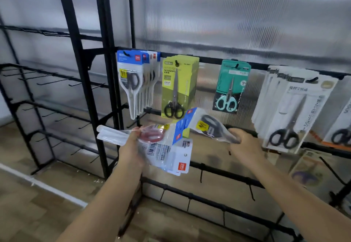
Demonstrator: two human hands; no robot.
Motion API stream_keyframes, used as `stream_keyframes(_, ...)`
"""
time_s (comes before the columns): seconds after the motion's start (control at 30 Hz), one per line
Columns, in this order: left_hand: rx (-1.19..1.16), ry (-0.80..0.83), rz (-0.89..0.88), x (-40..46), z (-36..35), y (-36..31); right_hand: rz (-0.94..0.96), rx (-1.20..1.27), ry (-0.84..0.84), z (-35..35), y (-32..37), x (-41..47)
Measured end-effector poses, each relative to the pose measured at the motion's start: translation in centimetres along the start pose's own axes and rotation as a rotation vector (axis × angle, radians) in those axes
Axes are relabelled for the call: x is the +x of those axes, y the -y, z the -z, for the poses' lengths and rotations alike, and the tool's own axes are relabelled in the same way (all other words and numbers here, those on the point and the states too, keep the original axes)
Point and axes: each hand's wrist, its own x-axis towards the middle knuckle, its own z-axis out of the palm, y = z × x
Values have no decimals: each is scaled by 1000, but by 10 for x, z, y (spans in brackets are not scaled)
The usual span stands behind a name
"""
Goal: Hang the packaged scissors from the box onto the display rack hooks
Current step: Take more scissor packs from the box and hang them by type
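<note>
Two hands occupy the near field, both raised before a black display rack (106, 93). Left hand (131, 146) grips a bundle of packaged scissors (161, 146), fingers and thumb curled round it; the uppermost pack shows red handles, and the blade ends point left (the number of packs in the bundle cannot be told). Right hand (245, 145) pinches the narrow blade end of a single blue-carded pack (201, 126) with black handles, held tilted, its card end pointing left and overlapping the bundle. Beyond the hands, a rack bar carries four filled hooks: from left to right, a row of blue-carded packs (133, 82), a stack of green-carded packs (178, 86), a teal-carded pack (230, 88) and a stack of white-carded packs (292, 109). Lower bars bear bare hooks (250, 192). A second rack (49, 82) to the left also shows bare hooks. Behind everything stands a translucent ribbed panel (228, 17); wood-patterned floor (28, 203) lies below.
</note>
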Motion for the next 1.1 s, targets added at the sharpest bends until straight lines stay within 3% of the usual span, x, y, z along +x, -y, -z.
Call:
stream_keyframes(0.2,5,-89,-28,1,15,-32,53,440,191,-30,51,-12)
stream_keyframes(0.47,15,14,-41,33,44,-92,147,502,-28,-80,141,0)
stream_keyframes(0.67,111,159,-45,73,88,-129,132,606,-18,-139,215,24)
stream_keyframes(1.1,148,294,-2,109,123,-166,38,577,-90,-197,253,32)
